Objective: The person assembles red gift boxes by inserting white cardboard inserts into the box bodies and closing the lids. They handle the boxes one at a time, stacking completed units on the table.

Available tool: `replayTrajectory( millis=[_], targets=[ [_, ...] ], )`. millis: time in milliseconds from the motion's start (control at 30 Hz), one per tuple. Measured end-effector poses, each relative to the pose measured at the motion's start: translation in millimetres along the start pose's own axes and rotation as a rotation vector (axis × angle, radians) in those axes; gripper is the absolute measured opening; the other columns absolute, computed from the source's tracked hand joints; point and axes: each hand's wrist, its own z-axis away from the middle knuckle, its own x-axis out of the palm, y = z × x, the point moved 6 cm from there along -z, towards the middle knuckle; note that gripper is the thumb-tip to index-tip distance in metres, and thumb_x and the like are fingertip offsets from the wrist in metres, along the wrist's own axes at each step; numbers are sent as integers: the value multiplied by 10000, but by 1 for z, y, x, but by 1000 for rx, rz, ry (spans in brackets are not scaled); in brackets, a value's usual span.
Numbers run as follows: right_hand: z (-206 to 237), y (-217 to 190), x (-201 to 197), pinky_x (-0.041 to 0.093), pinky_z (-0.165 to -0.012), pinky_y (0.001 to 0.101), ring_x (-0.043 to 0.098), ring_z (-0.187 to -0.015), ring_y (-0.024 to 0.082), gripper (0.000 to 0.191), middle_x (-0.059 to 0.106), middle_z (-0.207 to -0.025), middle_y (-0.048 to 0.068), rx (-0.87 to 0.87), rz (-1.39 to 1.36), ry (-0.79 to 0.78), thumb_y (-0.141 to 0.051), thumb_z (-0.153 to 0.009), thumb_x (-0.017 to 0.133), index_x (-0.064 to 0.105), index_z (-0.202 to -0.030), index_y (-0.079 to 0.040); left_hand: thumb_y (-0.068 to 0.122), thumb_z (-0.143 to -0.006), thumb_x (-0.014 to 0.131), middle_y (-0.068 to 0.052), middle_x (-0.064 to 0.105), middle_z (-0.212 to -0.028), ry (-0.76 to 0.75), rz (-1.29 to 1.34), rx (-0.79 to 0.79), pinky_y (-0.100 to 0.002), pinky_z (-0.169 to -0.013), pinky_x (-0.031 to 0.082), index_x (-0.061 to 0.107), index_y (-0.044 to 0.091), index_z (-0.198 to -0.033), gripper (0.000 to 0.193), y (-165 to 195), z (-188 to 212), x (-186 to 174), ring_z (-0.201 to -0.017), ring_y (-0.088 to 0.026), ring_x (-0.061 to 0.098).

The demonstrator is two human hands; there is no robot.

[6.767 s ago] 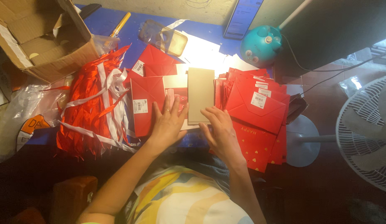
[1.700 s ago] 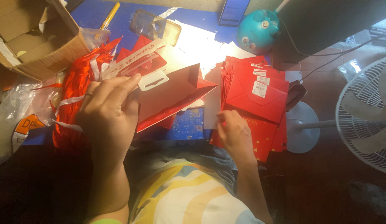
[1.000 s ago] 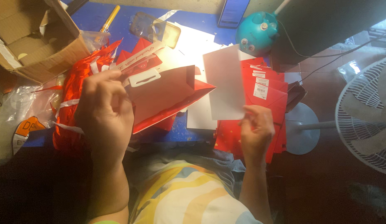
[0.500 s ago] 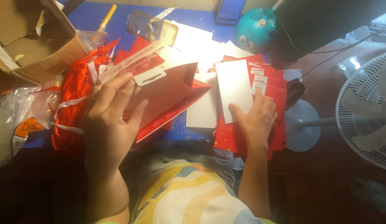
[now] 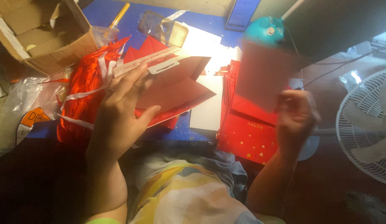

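Note:
My left hand [image 5: 118, 112] holds a partly opened red paper gift bag [image 5: 176, 89] with a white handle tab, lifted above the blue table [image 5: 188, 122]. My right hand [image 5: 294, 118] grips the lower edge of a flat card sheet [image 5: 263, 74], raised and blurred, over a stack of flat red bags [image 5: 249, 132]. A white card sheet [image 5: 207, 110] lies on the table between the two hands.
A heap of red and white ribbons [image 5: 83, 95] lies left of the bag. An open cardboard box [image 5: 39, 37] stands at the back left. A teal round object [image 5: 265, 31] sits at the back, a white fan [image 5: 367, 128] at the right.
My right hand has lifted the card sheet off the red stack and swung it up to the right. My left hand keeps its hold on the open bag.

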Motion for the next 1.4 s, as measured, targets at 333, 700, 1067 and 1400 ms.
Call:
replayTrajectory(
  millis=[333,700,1067,1400],
  targets=[
    [7,-112,92,552,-650,299,711,-771,147,74,768,-1032,82,-400,-128,-235,-7,-993,688,693,-1049,-55,239,-918,742,-188,467,-1590,-134,86,91,-507,-1230,298,558,28,-1461,611,-9,-2,-8,-1456,-411,450],
    [-13,-118,106,553,-584,358,718,-760,235,169,712,-984,72,-738,438,-528,18,-876,668,660,-1028,-55,-86,-711,534,-204,279,-1683,-264,223,64,-438,-1257,258,355,-20,-1575,885,-20,-4,-12,-1555,-383,300],
    [-6,-111,211,550,-665,391,718,-846,251,233,701,-979,74,-577,899,-1063,-210,-874,670,677,-1086,-113,-98,-697,577,-214,285,-1647,-320,98,249,-487,-1225,274,373,-73,-1535,862,21,2,24,-1487,-423,332],
    [-15,-114,219,546,-739,399,714,-920,277,239,703,-1061,95,-595,583,-1064,-190,-910,650,684,-1126,-94,-159,-706,532,-196,265,-1680,-287,223,211,-453,-1251,312,327,-34,-1591,917,16,1,19,-1519,-413,329]
  ],
)
